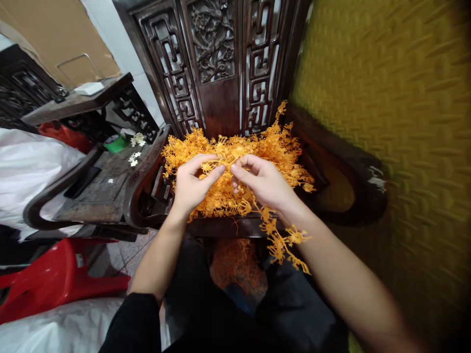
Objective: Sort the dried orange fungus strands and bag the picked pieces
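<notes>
A big heap of orange plastic flower sprigs (pixel 283 147) fills the seat of a dark carved wooden chair. Above its middle, my left hand (pixel 196 181) pinches part of an orange sprig (pixel 277 240) between thumb and forefinger. Close beside it, my right hand (pixel 259 179) is closed on the same orange plastic, its thumb almost meeting the left one. The sprig's tail hangs below my right wrist, over the seat's front edge. The exact spot between the fingertips is partly hidden.
The carved chair back (pixel 221 108) rises behind the heap. To the left stand a wooden side table (pixel 99 196) with green tape (pixel 115 143) and small pale flower pieces (pixel 135 158), a red plastic stool (pixel 62 274) and white sacks (pixel 33 166). A yellow textured surface (pixel 386 98) borders the right.
</notes>
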The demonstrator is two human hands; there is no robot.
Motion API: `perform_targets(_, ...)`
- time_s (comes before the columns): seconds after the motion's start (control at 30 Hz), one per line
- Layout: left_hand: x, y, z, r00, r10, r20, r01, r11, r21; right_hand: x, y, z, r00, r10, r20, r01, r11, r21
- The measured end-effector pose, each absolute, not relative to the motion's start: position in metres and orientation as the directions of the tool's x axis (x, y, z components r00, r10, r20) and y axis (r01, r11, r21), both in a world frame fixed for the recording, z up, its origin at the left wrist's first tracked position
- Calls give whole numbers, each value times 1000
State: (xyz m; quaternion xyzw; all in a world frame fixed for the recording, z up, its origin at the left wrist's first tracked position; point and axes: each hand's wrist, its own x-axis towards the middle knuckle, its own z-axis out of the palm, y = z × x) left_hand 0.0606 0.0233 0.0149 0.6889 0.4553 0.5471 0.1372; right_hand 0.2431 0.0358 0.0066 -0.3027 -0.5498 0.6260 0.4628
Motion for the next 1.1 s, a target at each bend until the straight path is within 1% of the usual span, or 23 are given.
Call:
perform_targets(0.07, 62, 22, 15, -13, 777, 629, 456, -555, 695, 244, 37, 5, -361, 919, 160, -215, 85, -973)
perform_targets(0.17, 64, 22, 14, -37, 766, 642, 432, -567, 701, 246, 38, 1, -278, 920, 275, -71, 266, -961)
perform_targets(0.2, 64, 21, 14, -45, 756, 653, 454, -566, 688, 247, 38, 1, -264, 914, 307, -26, 311, -950)
perform_targets(0.27, 63, 21, 13, -58, 737, 674, 529, -550, 646, 247, 36, 0, -267, 907, 326, 24, 344, -939)
perform_targets(0.37, 62, 20, 13, -65, 749, 659, 593, -502, 629, 246, 32, 2, -250, 916, 312, 19, 327, -945)
perform_targets(0.5, 60, 20, 12, -8, 812, 584, 593, -467, 656, 244, 32, 5, -148, 952, 270, -97, 257, -961)
perform_targets(0.57, 59, 21, 10, 38, 826, 562, 600, -469, 648, 245, 34, 6, -142, 961, 237, -144, 216, -966)
perform_targets(0.63, 56, 21, 10, 67, 805, 589, 587, -509, 629, 245, 35, 6, -159, 963, 219, -144, 197, -970)
perform_targets(0.7, 52, 19, 13, 64, 729, 681, 585, -580, 566, 246, 35, 6, -191, 959, 208, -110, 190, -976)
perform_targets(0.77, 49, 15, 19, 72, 623, 779, 625, -637, 452, 245, 33, 6, -230, 952, 202, -75, 190, -979)
perform_targets(0.8, 49, 13, 22, 112, 587, 802, 654, -651, 386, 245, 32, 7, -254, 946, 199, -68, 188, -980)
perform_targets(0.87, 48, 10, 27, 263, 579, 772, 692, -671, 267, 244, 30, 8, -311, 931, 190, -90, 170, -981)
perform_targets(0.93, 49, 11, 27, 416, 615, 670, 688, -695, 211, 244, 28, 8, -377, 913, 158, -143, 111, -983)
perform_targets(1.0, 50, 14, 24, 476, 633, 610, 656, -718, 233, 245, 29, 6, -434, 893, 119, -191, 38, -981)
perform_targets(1.1, 52, 18, 19, 450, 639, 624, 604, -733, 315, 246, 31, 4, -459, 884, 91, -226, -17, -974)
